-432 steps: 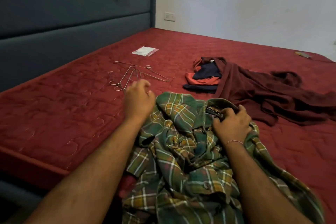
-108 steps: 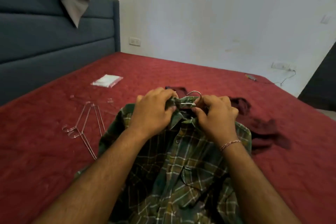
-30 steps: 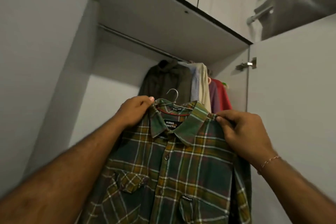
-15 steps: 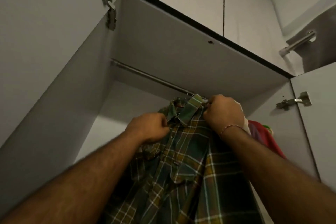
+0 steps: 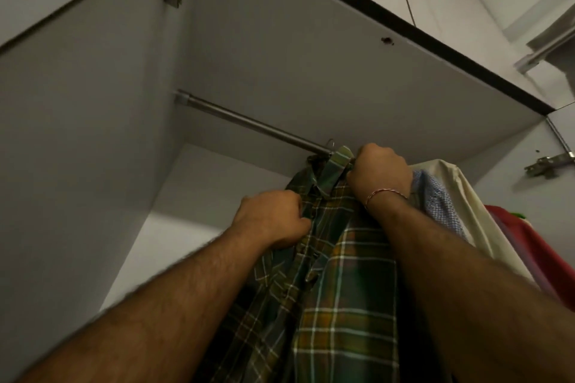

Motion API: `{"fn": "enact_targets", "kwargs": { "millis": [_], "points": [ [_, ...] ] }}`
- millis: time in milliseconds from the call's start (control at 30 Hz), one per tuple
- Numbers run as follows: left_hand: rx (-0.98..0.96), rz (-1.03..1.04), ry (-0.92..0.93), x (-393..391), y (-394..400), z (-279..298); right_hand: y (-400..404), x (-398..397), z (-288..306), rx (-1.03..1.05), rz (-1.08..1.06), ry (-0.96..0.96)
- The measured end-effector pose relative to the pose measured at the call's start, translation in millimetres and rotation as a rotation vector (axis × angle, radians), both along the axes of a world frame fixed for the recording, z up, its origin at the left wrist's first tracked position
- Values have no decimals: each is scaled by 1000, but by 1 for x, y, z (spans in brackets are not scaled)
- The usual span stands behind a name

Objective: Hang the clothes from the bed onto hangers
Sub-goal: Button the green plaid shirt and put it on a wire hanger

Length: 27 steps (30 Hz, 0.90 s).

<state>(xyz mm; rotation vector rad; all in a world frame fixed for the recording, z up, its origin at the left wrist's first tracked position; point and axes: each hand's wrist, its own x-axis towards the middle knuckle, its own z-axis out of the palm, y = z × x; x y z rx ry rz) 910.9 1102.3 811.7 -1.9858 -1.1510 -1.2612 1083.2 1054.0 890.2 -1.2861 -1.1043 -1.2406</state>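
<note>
A green plaid shirt hangs inside the wardrobe, its collar right at the metal rail. A thin wire hanger hook shows just above the rail beside the collar. My right hand grips the shirt's collar and shoulder close to the rail. My left hand holds the shirt's front edge a little lower and to the left. The rest of the hanger is hidden inside the shirt.
Other clothes hang to the right of the plaid shirt: a blue checked shirt, a cream garment and a red one. The wardrobe's left wall and top panel enclose the rail. A door hinge sits at right.
The shirt has gone from held out in front of the wardrobe up to the rail. Both hands rose with it, and the view tilted upward.
</note>
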Motion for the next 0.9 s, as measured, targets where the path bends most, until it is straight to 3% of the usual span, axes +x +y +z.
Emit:
{"fn": "enact_targets", "kwargs": {
  "millis": [267,467,567,633,733,900],
  "points": [
    [36,13,40,14,7,-8,19,15,24,-133,0,24],
    [110,108,81,27,-12,-28,13,50,11,-231,172,10],
    [152,300,126,28,-37,-49,2,55,-23,-23,43,-160],
    [145,404,130,29,-64,-74,-10,49,-58,31,113,-287],
    [100,503,96,26,-108,-128,-22,27,-128,-88,422,-392],
    [-23,650,7,10,-201,-258,-60,-16,-300,-330,774,-549]
  ]
}}
